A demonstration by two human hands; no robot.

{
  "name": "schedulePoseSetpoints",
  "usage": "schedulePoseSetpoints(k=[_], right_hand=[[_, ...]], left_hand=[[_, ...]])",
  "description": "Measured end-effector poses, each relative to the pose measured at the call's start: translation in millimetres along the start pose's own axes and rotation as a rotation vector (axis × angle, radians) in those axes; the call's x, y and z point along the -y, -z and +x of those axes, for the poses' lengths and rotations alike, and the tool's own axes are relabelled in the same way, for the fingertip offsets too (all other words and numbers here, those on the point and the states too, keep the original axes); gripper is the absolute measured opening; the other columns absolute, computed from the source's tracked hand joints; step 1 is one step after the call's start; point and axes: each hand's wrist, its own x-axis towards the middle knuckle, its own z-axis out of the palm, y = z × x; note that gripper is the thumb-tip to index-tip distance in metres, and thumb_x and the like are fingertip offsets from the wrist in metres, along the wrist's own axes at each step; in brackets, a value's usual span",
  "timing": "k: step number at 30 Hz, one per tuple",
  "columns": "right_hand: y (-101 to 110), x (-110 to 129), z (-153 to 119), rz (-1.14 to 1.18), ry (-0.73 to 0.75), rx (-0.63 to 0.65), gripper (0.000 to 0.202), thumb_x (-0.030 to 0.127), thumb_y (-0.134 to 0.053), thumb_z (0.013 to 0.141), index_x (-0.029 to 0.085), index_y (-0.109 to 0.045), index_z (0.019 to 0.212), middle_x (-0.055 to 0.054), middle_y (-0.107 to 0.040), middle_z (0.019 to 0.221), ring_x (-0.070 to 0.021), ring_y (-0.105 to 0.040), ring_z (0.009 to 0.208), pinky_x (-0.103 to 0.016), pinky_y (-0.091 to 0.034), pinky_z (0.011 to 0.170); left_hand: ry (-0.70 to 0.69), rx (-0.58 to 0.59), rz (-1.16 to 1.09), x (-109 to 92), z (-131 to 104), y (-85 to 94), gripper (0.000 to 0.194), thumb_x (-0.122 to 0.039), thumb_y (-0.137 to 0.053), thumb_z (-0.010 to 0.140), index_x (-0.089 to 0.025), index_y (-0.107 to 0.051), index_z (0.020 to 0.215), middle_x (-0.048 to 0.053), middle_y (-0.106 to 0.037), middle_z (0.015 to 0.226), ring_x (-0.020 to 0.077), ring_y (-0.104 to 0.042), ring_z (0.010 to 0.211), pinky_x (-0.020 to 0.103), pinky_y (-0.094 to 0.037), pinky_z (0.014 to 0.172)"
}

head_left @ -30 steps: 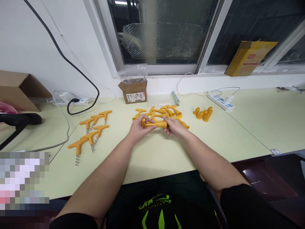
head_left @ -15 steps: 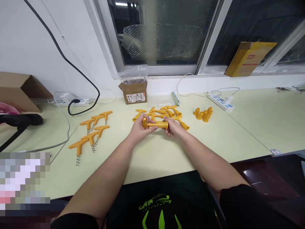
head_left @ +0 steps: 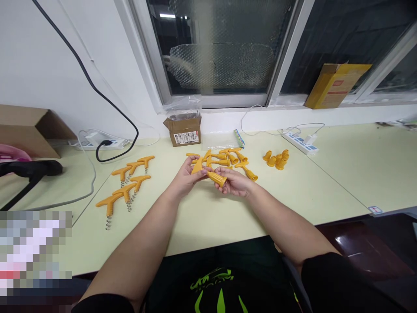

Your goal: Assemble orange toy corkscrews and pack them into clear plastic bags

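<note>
A yellow corkscrew is held between my hands above the table. My left hand (head_left: 186,177) grips its T-shaped handle (head_left: 197,166). My right hand (head_left: 237,183) has its fingers around the ribbed, flared sleeve (head_left: 217,178), which covers the screw and tilts down to the right. Just behind my hands lie several sleeved corkscrews (head_left: 249,173) in a loose group. To the left, several corkscrews (head_left: 109,204) with bare metal spirals rest on the table. Several loose yellow sleeves (head_left: 272,161) stand clustered on the right.
A small open cardboard box (head_left: 185,135) and a clear plastic bag (head_left: 220,141) are against the wall. Power strips (head_left: 299,142) with cables lie right and left. A black stand arm (head_left: 31,168) juts in from the left. A yellow carton (head_left: 337,87) leans on the window.
The held corkscrew has turned from nearly level to sleeve-end down and toward me. My right hand has shifted lower and closer along the sleeve. The view has tilted slightly up.
</note>
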Motion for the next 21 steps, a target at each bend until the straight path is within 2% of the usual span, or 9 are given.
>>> schedulePoseSetpoints(k=[2,5,9,11,12,14,16,19,21], right_hand=[[1,2,-1,0.034,-0.018,0.004,0.039,0.049,-0.074,0.086,0.024,-0.048,0.101,-0.005,-0.075,0.087,-0.0165,-0.072,0.063,-0.024,-0.056,0.054],[8,10,-5,0.063,0.037,-0.069,0.037,0.047,-0.074,0.085,0.024,-0.051,0.103,-0.006,-0.075,0.1,-0.0177,-0.074,0.071,-0.029,-0.059,0.061],[25,23,-8,0.095,0.216,-0.306,0.032,0.038,-0.078,0.077,0.023,-0.054,0.092,0.002,-0.069,0.082,-0.0106,-0.064,0.061,-0.022,-0.052,0.056],[33,28,-8,0.067,0.292,-0.426,0.031,0.032,-0.079,0.072,0.023,-0.053,0.086,0.005,-0.064,0.074,-0.0089,-0.059,0.057,-0.02,-0.046,0.052],[37,29,-8,0.034,0.329,-0.484,0.029,0.031,-0.078,0.071,0.023,-0.053,0.084,0.005,-0.061,0.071,-0.0089,-0.056,0.056,-0.02,-0.044,0.051],[47,32,-8,-0.08,0.429,-0.63,0.025,0.032,-0.073,0.071,0.023,-0.052,0.082,0.006,-0.055,0.064,-0.0099,-0.052,0.053,-0.021,-0.041,0.05],[60,37,-11,-0.252,0.584,-0.85,0.022,0.035,-0.067,0.074,0.024,-0.051,0.083,0.007,-0.05,0.062,-0.0114,-0.049,0.052,-0.024,-0.041,0.051],[91,49,-28,-0.583,0.813,-1.254,0.018,0.039,-0.057,0.081,0.023,-0.049,0.088,0.002,-0.054,0.075,-0.0143,-0.052,0.063,-0.028,-0.046,0.061],[115,56,-44,-0.854,0.776,-1.457,0.019,0.037,-0.044,0.089,0.021,-0.051,0.096,-0.005,-0.057,0.089,-0.0183,-0.057,0.078,-0.033,-0.049,0.073]], left_hand=[[-0.003,-0.051,-0.019,-7,1,1.8,0.066,-0.041,-0.089,0.071,-0.028,-0.049,0.122,0.005,-0.076,0.101,0.0212,-0.075,0.091,0.041,-0.062,0.085],[-0.067,-0.23,0.037,-18,4,15.6,0.06,-0.044,-0.084,0.072,-0.027,-0.056,0.123,0.005,-0.073,0.104,0.019,-0.074,0.087,0.035,-0.063,0.078],[-0.057,-0.58,0.367,-31,6,49.1,0.05,-0.037,-0.078,0.072,-0.023,-0.061,0.117,0.005,-0.07,0.103,0.0158,-0.071,0.076,0.033,-0.063,0.073],[0.079,-0.67,0.605,-35,3,64.9,0.048,-0.032,-0.079,0.068,-0.023,-0.061,0.112,0.004,-0.07,0.097,0.0168,-0.071,0.072,0.034,-0.063,0.071],[0.186,-0.655,0.692,-37,1,71.1,0.048,-0.031,-0.08,0.066,-0.022,-0.06,0.108,0.004,-0.07,0.091,0.0183,-0.071,0.07,0.035,-0.063,0.069],[0.414,-0.541,0.787,-38,-1,79.0,0.047,-0.03,-0.083,0.061,-0.021,-0.06,0.101,0.003,-0.068,0.079,0.0217,-0.072,0.068,0.036,-0.063,0.066],[0.566,-0.408,0.81,-38,-2,81.0,0.046,-0.031,-0.086,0.057,-0.021,-0.061,0.094,0.002,-0.068,0.072,0.0239,-0.072,0.066,0.036,-0.062,0.064],[0.623,-0.251,0.797,-34,-2,76.6,0.046,-0.036,-0.088,0.054,-0.021,-0.06,0.087,0.003,-0.069,0.07,0.0238,-0.072,0.064,0.035,-0.061,0.065],[0.588,-0.164,0.788,-32,-2,71.9,0.045,-0.038,-0.088,0.053,-0.021,-0.061,0.085,0.002,-0.07,0.07,0.0231,-0.072,0.064,0.034,-0.06,0.065]])
